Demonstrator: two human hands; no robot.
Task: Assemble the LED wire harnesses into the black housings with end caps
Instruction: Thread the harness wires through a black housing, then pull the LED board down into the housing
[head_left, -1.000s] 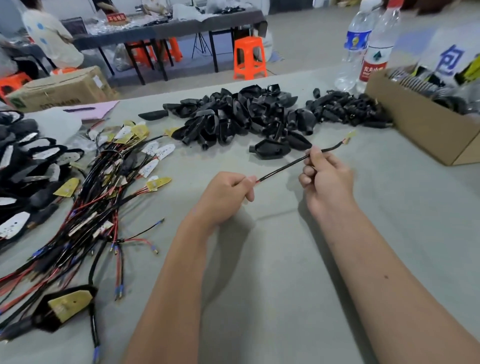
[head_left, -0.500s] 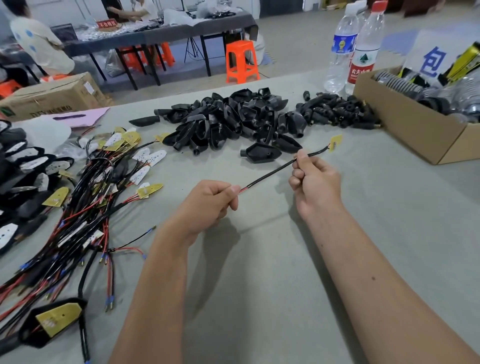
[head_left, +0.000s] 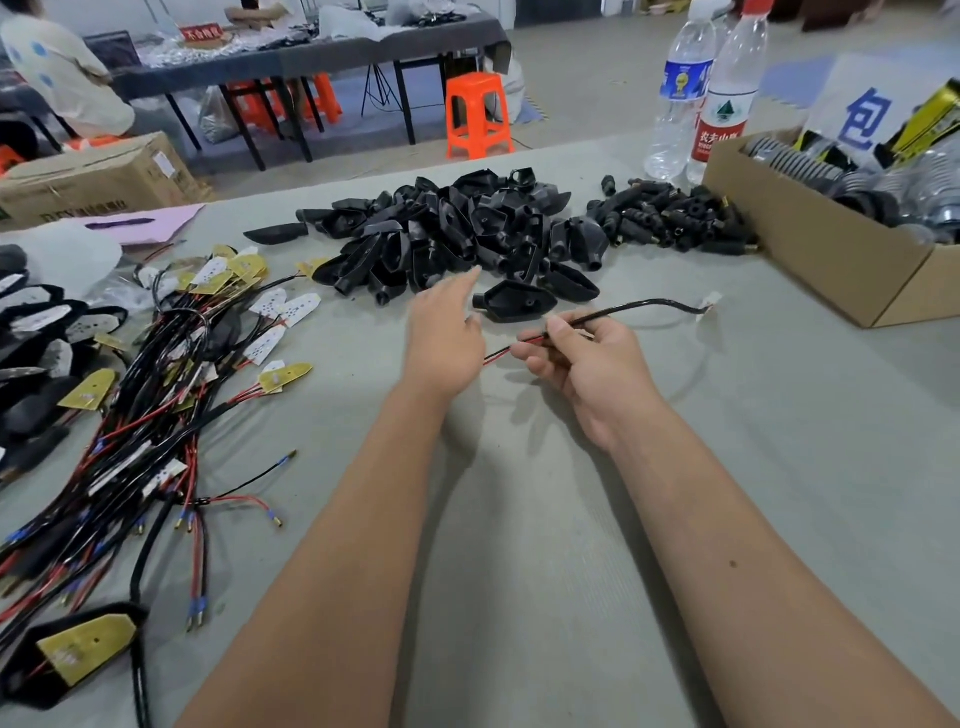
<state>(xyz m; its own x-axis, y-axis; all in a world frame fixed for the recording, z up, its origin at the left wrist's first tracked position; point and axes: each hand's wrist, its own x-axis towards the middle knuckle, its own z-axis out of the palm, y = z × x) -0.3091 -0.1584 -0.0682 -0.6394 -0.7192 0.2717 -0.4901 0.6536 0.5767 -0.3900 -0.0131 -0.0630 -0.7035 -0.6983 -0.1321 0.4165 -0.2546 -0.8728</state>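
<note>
1. Our right hand (head_left: 582, 364) pinches the wire (head_left: 613, 314) between thumb and curled fingers, gripping it near its red-and-black end. The sleeved length runs up and to the right, away from us, and ends in a small pale board (head_left: 709, 305) hanging just above the table (head_left: 519, 519).

2. Our left hand (head_left: 447, 332) holds nothing. Its fingers are straight and loosely apart, the forefinger stretched toward the pile of black shells (head_left: 457, 234).

3. The relation that matters: one shell (head_left: 514, 301) lies by itself at the near edge of the pile, just beyond and to the right of our left fingertips and just above the right thumb. Its long axis runs left to right, with the narrow stub pointing left, toward the left hand.

4. We judge the left hand the nearer and freer one to take that shell. The right is busy with the wire.

5. The wire's long axis slants across the shell's, with its loose red end pointing down-left, between our two hands. We expect the shell to need turning before the wire can be fed in.

6. The small black caps (head_left: 670, 218) lie in a second heap, well to the right of the shells, nearer the cardboard box (head_left: 810, 244).
</note>
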